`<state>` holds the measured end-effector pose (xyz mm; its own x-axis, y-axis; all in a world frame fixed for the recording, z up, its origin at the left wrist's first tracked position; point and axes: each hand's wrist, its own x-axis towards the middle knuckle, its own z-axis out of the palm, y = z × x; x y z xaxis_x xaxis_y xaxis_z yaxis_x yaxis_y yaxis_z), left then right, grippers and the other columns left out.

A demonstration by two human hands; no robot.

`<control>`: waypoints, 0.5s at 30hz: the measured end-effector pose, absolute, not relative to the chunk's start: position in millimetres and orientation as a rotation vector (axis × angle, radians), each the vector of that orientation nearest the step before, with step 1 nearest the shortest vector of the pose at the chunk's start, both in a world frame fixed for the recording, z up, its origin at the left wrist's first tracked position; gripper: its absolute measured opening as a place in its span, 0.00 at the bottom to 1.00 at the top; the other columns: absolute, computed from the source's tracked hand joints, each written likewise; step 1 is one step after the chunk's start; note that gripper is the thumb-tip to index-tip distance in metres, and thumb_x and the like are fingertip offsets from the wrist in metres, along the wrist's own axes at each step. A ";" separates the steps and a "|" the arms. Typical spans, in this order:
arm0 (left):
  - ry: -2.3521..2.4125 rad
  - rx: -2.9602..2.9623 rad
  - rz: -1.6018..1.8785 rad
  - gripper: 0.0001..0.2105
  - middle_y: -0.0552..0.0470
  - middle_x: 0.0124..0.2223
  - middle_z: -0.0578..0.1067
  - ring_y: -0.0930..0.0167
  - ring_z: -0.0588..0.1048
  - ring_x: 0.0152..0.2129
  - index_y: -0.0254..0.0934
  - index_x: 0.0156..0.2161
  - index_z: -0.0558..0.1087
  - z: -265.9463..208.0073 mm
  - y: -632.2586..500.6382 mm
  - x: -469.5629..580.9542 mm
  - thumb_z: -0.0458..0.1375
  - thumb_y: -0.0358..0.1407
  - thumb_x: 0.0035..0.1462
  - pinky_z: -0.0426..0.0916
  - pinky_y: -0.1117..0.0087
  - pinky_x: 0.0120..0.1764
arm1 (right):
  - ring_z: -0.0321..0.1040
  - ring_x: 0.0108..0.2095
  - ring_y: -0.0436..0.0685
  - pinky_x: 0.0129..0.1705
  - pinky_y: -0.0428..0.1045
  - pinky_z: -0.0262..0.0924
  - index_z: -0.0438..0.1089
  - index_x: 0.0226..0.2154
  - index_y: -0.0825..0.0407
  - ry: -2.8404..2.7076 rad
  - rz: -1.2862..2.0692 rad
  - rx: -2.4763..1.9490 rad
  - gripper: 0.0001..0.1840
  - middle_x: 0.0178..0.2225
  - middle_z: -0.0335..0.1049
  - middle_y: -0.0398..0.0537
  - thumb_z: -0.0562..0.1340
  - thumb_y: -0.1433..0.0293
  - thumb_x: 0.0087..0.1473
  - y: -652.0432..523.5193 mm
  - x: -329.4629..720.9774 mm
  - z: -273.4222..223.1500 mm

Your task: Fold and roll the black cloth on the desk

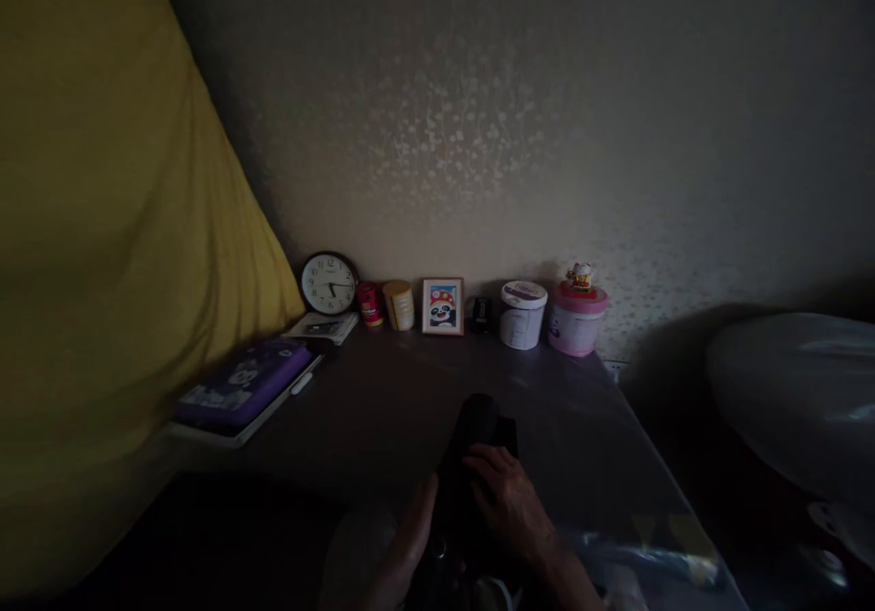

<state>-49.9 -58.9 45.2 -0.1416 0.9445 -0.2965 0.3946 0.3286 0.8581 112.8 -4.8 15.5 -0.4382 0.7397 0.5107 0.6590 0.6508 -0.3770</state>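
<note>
A long black bundle (471, 433) with a rounded far end stands out just above the near part of the dark table. Its exact kind is too dark to make out. My right hand (509, 502) lies over its right side, the fingers bent and pressing on it. Along the left side of the bundle rests my left hand (410, 533), closed against it, with most of its fingers hidden. Close below, between my wrists, a small shiny round part (438, 549) glints, and a pale curved edge shows at the bottom of the view.
Along the wall on the table (410, 383) stand a clock (329, 283), a red can (370, 305), a yellow can (399, 306), a framed panda picture (443, 307) and two tubs (523, 317). A purple case (246, 381) lies left, beside a yellow curtain (137, 228).
</note>
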 end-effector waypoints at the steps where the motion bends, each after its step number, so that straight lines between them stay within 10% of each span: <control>1: 1.721 1.280 0.802 0.25 0.48 0.47 0.73 0.68 0.71 0.45 0.38 0.52 0.64 46.4 -61.9 -52.0 0.37 0.49 0.57 0.66 0.71 0.41 | 0.61 0.46 0.57 0.48 0.55 0.58 0.66 0.45 0.47 -2.220 0.171 -1.069 0.19 0.48 0.64 0.48 0.55 0.76 0.51 -4.3 110.8 15.1; 7: 1.721 1.630 0.711 0.37 0.49 0.59 0.59 0.68 0.64 0.51 0.38 0.62 0.36 21.6 -76.5 -46.3 0.50 0.41 0.52 0.60 0.73 0.49 | 0.61 0.46 0.58 0.47 0.56 0.60 0.67 0.45 0.48 -2.224 0.166 -1.029 0.18 0.47 0.65 0.50 0.54 0.76 0.52 0.6 99.8 15.8; 15: 1.722 1.746 0.661 0.33 0.54 0.56 0.63 0.69 0.62 0.52 0.47 0.61 0.46 27.7 -75.9 -48.5 0.50 0.29 0.50 0.60 0.72 0.50 | 0.59 0.50 0.57 0.51 0.56 0.57 0.64 0.48 0.48 -2.155 0.203 -1.064 0.20 0.51 0.61 0.50 0.54 0.76 0.51 -0.4 120.0 -0.9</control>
<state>-48.5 -75.9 27.7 0.0378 0.9976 -0.0573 0.7033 0.0142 0.7108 120.0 -0.4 -0.9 -0.4055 0.7439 0.5312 0.6319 0.6480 -0.4252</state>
